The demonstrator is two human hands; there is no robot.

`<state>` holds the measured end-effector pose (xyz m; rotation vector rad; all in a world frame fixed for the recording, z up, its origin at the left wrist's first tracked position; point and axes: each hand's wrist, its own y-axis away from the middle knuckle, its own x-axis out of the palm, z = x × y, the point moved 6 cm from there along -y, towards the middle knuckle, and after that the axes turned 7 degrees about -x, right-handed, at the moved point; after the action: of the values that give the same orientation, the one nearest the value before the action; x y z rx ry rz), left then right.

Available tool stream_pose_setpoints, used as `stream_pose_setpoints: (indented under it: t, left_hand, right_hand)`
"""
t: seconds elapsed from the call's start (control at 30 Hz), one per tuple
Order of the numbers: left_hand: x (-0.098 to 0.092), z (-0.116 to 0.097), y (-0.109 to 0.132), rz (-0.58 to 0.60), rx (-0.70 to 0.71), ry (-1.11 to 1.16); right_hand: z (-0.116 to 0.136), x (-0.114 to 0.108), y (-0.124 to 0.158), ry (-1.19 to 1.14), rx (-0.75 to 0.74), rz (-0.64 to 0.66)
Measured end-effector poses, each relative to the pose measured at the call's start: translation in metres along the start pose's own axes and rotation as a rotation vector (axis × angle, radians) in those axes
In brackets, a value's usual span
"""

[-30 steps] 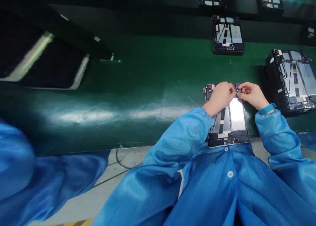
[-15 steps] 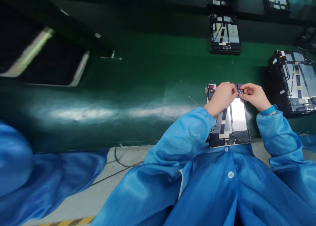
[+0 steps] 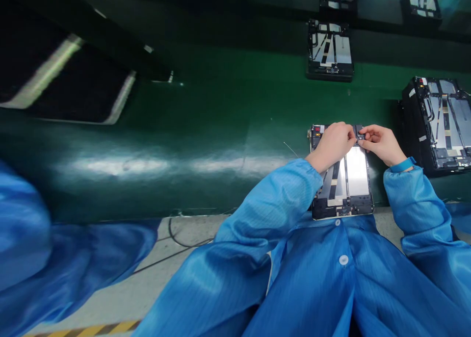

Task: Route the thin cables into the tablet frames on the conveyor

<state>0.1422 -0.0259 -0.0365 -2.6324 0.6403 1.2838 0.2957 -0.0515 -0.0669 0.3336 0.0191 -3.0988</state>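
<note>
1. Open device (image 3: 342, 182), at near edge of bench (image 3: 221, 116), partly covered by left hand (image 3: 334, 140).
2. Right hand (image 3: 380, 143), at device's far right corner, just beside left fingertips.
3. Grip of both: fingertips bent close; cannot tell whether grasping anything.
4. Device stack (image 3: 447, 126), at right, cut off.
5. Blue garment (image 3: 22, 229), near left, blurred, cut off.

Wide passage over the green tabletop (image 3: 221, 111) left of the hands (image 3: 334, 142), a device stack (image 3: 437, 126) as obstacle rightward.
</note>
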Motion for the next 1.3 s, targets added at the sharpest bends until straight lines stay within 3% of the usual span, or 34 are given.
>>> stream_pose_setpoints:
  t: [0.33,0.6,0.67,0.73,0.83,0.93,0.97,1.03,1.1,1.2,1.3]
  left_hand:
    - [-0.001,0.0,0.0,0.0,0.007,0.005]
    - [0.001,-0.003,-0.002,0.019,-0.002,-0.015]
    - [-0.01,-0.003,0.001,-0.006,-0.002,0.001]
    - [-0.032,0.002,0.008,-0.091,-0.016,0.013]
    - [-0.069,0.03,0.031,-0.187,-0.109,-0.046]
    - [-0.08,0.068,0.063,-0.035,-0.223,-0.191]
    - [-0.076,0.078,0.075,0.066,-0.224,-0.238]
    - [-0.065,0.09,0.097,0.243,-0.19,-0.317]
    - [-0.06,0.09,0.115,0.274,-0.162,-0.381]
    - [-0.069,0.072,0.127,0.066,-0.114,-0.438]
    - [-0.078,0.046,0.134,-0.121,0.035,-0.387]
  right_hand:
    - [0.001,0.0,0.0,0.001,0.014,-0.005]
    - [0.008,0.004,-0.002,0.183,-0.048,-0.047]
    - [0.007,0.006,-0.003,0.175,-0.032,-0.056]
    - [0.003,0.006,-0.003,0.101,0.019,-0.071]
    - [0.002,-0.004,-0.002,-0.001,0.063,-0.195]
    - [0.019,-0.012,0.003,0.04,-0.03,-0.328]
    - [0.029,-0.007,0.005,0.073,-0.074,-0.308]
    - [0.049,0.017,0.01,0.142,-0.134,-0.137]
    - [0.066,0.057,0.017,0.217,-0.154,0.139]
    - [0.08,0.115,0.028,0.352,-0.196,0.476]
    - [0.085,0.142,0.03,0.455,-0.262,0.609]
